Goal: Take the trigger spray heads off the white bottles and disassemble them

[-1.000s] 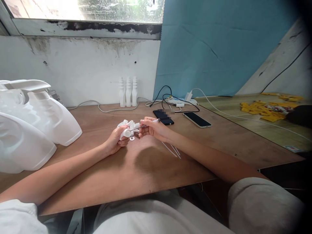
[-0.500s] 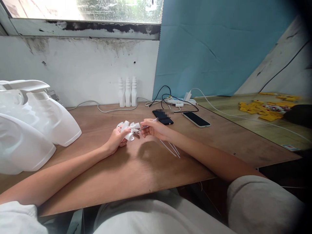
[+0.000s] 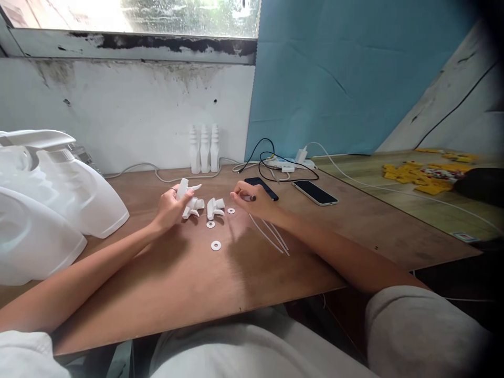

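Note:
My left hand (image 3: 170,207) is closed around a white trigger spray head (image 3: 182,188). Just below its fingers is another white spray head (image 3: 192,207); whether the hand grips that one too, I cannot tell. A further spray head (image 3: 214,209) lies on the wooden table between my hands. Near it are white ring washers: one by my right hand (image 3: 252,199), a small washer (image 3: 210,224) under the spray head and a washer (image 3: 216,245) closer to me. My right hand is closed on a slim metal tool (image 3: 248,198), mostly hidden by the fingers.
Thin white tubes (image 3: 271,236) lie beside my right wrist. Two phones (image 3: 315,192), cables and a power strip (image 3: 295,164) are behind. Three small white bottles (image 3: 205,149) stand by the wall. Large white plastic bottles (image 3: 94,194) fill the left; yellow pieces (image 3: 409,176) lie far right.
My hands have drawn apart, the left moving left with a spray head. The metal tool has come away from the white parts. A spray head and the washers now show on the table.

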### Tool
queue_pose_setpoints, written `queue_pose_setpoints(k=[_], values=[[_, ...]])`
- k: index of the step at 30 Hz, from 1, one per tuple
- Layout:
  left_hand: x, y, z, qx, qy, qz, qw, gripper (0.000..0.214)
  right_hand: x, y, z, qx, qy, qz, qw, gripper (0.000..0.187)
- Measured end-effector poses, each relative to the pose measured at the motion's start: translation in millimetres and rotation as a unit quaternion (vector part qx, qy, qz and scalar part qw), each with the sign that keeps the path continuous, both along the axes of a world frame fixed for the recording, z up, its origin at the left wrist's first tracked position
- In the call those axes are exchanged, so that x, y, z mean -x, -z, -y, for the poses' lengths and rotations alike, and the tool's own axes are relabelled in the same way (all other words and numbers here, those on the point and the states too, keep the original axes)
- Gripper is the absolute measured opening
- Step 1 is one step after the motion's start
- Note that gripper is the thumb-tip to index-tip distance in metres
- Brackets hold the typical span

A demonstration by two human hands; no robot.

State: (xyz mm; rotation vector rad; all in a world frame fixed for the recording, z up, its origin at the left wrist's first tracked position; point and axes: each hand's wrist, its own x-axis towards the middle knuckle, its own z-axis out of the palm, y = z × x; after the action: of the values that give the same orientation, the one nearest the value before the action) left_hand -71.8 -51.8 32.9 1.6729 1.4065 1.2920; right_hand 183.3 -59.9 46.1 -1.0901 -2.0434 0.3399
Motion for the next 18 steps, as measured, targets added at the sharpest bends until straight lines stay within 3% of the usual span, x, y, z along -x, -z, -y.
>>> queue_pose_setpoints(k=[1,3,7,10,18], values=[[5.7,0.2,-7.8,-0.008,-0.020,-0.031,0.999,0.047,-3.9,-0.9,-1.3,-0.048,0.006,0.080,0.996,0.016],[15.5,4.9,-23.5,-0.001,-0.044,-0.062,0.997,0.048,-10.1,-0.7,-4.2,-0.075,-0.012,0.220,0.973,0.009],[26.6,21.6,-46.4,0.057,-0.094,-0.078,0.991,0.049,-14.2,4.4,-8.1,-0.014,-0.029,0.364,0.931,0.010],[29.1,27.5,-51.2,0.075,-0.093,-0.126,0.985,0.052,-15.0,8.1,-10.3,0.021,-0.025,0.402,0.915,0.018],[31.8,20.0,-43.1,0.053,-0.048,-0.276,0.959,0.056,-23.5,17.1,-21.8,0.045,-0.029,0.397,0.916,0.024]])
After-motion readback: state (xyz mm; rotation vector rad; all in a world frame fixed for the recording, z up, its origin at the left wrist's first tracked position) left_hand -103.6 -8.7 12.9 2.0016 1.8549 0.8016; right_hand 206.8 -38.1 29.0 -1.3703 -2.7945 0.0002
